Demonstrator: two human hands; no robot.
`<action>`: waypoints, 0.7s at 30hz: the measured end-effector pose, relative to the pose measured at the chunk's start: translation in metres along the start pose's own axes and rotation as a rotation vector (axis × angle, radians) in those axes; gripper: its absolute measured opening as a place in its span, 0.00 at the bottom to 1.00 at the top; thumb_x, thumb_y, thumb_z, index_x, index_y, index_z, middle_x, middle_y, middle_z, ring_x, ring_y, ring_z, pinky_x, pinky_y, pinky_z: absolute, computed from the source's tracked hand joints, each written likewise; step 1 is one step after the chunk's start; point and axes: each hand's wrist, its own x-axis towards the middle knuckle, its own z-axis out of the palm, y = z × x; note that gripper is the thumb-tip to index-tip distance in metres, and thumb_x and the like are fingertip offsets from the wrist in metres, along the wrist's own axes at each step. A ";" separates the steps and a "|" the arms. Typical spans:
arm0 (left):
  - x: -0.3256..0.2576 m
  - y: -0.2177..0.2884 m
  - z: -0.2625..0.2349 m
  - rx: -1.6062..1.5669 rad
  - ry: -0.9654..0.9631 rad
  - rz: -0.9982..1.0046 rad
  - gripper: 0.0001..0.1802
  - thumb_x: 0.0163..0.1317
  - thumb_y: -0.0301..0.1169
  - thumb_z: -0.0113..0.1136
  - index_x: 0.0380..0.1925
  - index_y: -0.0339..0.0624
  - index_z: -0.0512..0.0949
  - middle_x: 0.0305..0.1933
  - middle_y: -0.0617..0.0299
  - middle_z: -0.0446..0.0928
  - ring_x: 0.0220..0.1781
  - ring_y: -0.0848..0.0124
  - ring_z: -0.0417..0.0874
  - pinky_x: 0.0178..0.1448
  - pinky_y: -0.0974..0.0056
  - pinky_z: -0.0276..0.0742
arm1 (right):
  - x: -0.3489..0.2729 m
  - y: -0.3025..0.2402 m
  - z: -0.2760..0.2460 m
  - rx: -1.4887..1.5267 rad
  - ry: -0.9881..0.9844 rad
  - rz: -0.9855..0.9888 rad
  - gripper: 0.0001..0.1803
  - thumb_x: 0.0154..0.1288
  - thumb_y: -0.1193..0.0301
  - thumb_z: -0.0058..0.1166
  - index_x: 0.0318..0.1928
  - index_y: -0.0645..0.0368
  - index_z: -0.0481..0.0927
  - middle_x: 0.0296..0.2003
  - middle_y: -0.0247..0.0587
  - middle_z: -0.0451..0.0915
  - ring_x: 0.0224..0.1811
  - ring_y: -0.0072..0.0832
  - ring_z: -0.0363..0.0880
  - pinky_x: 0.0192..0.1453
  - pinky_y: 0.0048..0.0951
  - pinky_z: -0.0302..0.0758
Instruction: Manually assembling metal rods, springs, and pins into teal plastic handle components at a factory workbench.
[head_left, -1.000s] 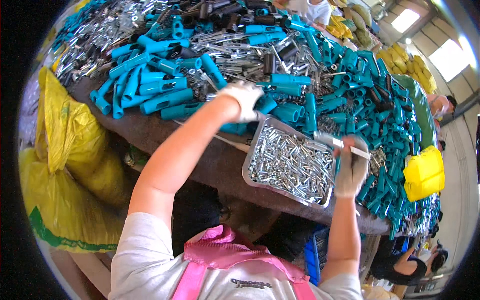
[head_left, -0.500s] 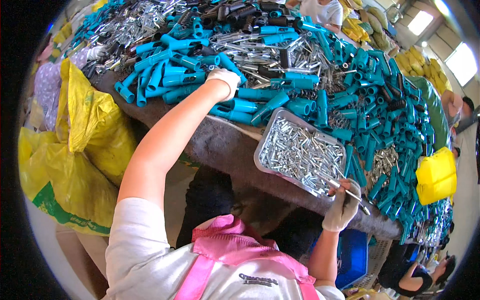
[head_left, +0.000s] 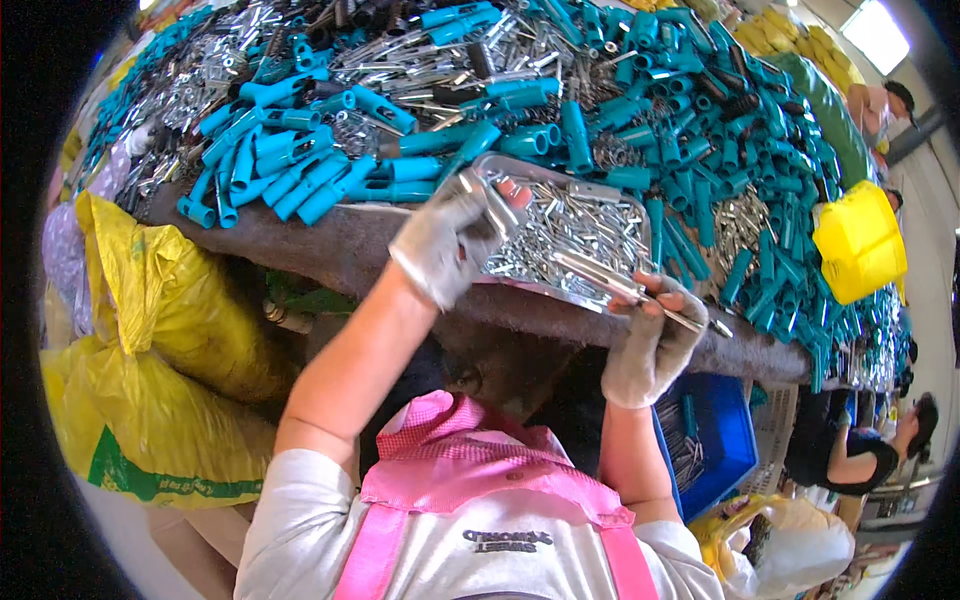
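Observation:
My left hand [head_left: 450,238], in a pale glove with bare fingertips, is closed on a short shiny metal piece [head_left: 497,210]. It hovers at the left edge of a clear plastic tray [head_left: 520,166] filled with small metal pins [head_left: 575,232]. Across the tray's near right corner, my right hand [head_left: 655,345], gloved the same way, pinches a slim metal rod; a slotted silver metal tube [head_left: 590,272] points from its fingers toward the left hand. Whether tube and rod are joined cannot be made out. The two hands are apart.
Teal plastic tubes [head_left: 330,185] and loose metal parts heap across the cloth-covered table [head_left: 300,235]. Yellow sacks [head_left: 170,400] stand at the left. A blue bin [head_left: 725,440] sits below the table's right edge, and a yellow container [head_left: 860,242] lies farther right. Other people work nearby.
My left hand has come back from the teal tubes to the tray's left side, now with a metal piece in it. The right hand still grips its rod. The whole view has shifted.

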 end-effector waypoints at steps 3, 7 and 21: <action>-0.029 -0.039 0.005 -0.111 0.087 -0.096 0.09 0.67 0.24 0.40 0.45 0.37 0.67 0.46 0.47 0.73 0.56 0.51 0.74 0.57 0.53 0.76 | -0.019 0.000 0.000 0.093 -0.079 0.044 0.10 0.64 0.81 0.47 0.42 0.58 0.63 0.45 0.54 0.74 0.33 0.29 0.77 0.40 0.28 0.77; -0.042 -0.056 -0.006 -0.292 0.036 -0.123 0.10 0.68 0.26 0.39 0.47 0.34 0.65 0.51 0.45 0.71 0.57 0.53 0.73 0.58 0.50 0.75 | -0.048 -0.001 -0.018 -0.007 -0.107 0.249 0.09 0.62 0.86 0.45 0.40 0.62 0.66 0.46 0.54 0.73 0.40 0.33 0.79 0.41 0.29 0.78; -0.102 -0.138 -0.007 0.496 -0.150 -0.141 0.18 0.69 0.34 0.43 0.56 0.46 0.55 0.39 0.55 0.70 0.43 0.63 0.79 0.39 0.66 0.78 | -0.093 -0.028 -0.064 1.020 -0.035 1.552 0.22 0.69 0.46 0.33 0.31 0.50 0.62 0.14 0.28 0.55 0.08 0.21 0.48 0.11 0.21 0.47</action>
